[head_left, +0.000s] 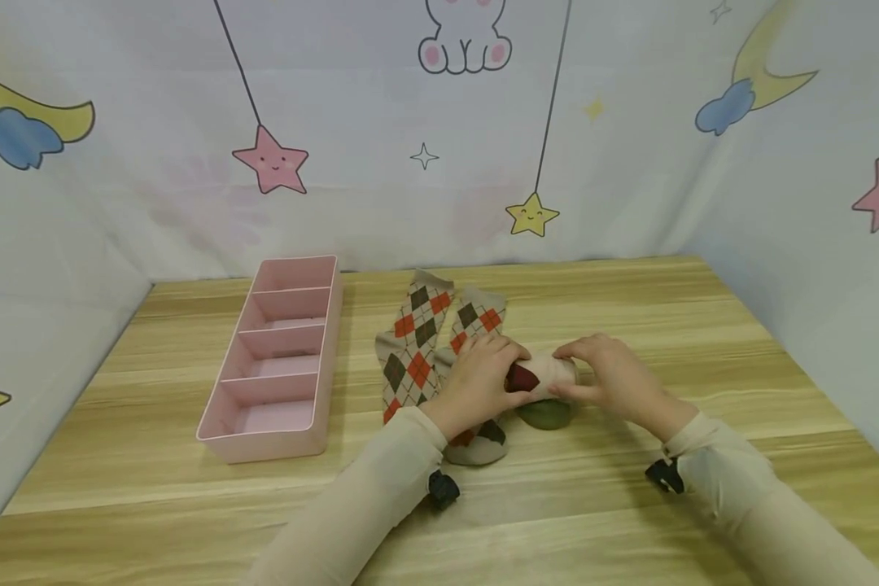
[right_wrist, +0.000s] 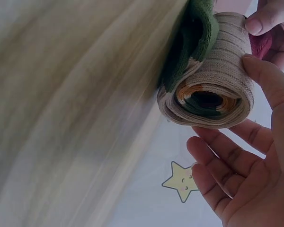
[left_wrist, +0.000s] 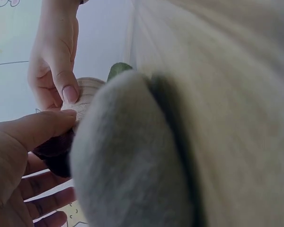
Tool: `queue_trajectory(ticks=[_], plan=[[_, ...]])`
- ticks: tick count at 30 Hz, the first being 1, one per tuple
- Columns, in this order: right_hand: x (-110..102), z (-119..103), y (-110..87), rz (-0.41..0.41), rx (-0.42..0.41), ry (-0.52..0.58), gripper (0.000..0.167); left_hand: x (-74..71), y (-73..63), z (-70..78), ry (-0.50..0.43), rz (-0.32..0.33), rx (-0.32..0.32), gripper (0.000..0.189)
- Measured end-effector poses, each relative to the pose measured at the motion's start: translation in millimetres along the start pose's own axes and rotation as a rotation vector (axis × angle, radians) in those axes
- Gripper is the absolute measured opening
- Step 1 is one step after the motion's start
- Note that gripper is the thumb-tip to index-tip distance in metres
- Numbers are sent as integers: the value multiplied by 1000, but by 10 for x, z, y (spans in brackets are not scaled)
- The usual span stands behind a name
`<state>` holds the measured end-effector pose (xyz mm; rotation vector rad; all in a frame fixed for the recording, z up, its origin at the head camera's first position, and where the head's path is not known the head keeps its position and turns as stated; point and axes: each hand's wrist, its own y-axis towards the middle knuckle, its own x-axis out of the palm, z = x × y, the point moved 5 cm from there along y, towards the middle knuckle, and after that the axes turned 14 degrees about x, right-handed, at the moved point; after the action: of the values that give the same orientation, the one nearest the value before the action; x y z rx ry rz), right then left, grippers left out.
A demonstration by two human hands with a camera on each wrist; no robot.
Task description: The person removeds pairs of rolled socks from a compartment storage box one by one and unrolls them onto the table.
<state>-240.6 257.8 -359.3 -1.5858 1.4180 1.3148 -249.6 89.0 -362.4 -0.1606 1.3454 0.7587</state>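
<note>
a: from the head view, where is the rolled sock (head_left: 557, 376)?

b: right of the middle of the tabletop (head_left: 571, 513), between the left hand (head_left: 481, 382) and the right hand (head_left: 615, 378). both are partly open, thumb and fingers bent around it, one at each end. a green flap (head_left: 545, 415) shows on its near side. two patterned socks (head_left: 415, 366) lie to the left, then a pink box (head_left: 264, 450) farther left.

a: any trouble there?

b: the left hand overlaps the right one of those socks, so a careless sweep could drag it along.

a: and the left wrist view?

b: the left thumb presses the roll while the other fingers spread loosely. a pale sock toe (left_wrist: 128, 156) hides much of it. with so light a hold, that end might slip.

a: the right wrist view?

b: the right thumb rests on the roll, fingertips against its other side. the flap hangs outside the coil, so if the grip slackens it would probably unwind. squeezing unevenly could push the inner layers out sideways.
</note>
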Motion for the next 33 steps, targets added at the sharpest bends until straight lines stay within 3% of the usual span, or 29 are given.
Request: queue_trajectory(ticks=[10,19,22,28,33], plan=[[28,-81,-79,29,48,-35,40,21,6,-25,-11,-57,37,41],[27,-144,-126,72,82,-91,42,14,10,-32,-47,-56,54,39],[13,-193,-138,133,32,-103,44,3,12,-34,-59,-49,60,39],[-7,-317,-185,283,-185,-116,40,0,14,-49,-63,-43,76,38],[7,-322,-200,296,-197,-134,41,-27,-21,-54,-48,-19,65,42]])
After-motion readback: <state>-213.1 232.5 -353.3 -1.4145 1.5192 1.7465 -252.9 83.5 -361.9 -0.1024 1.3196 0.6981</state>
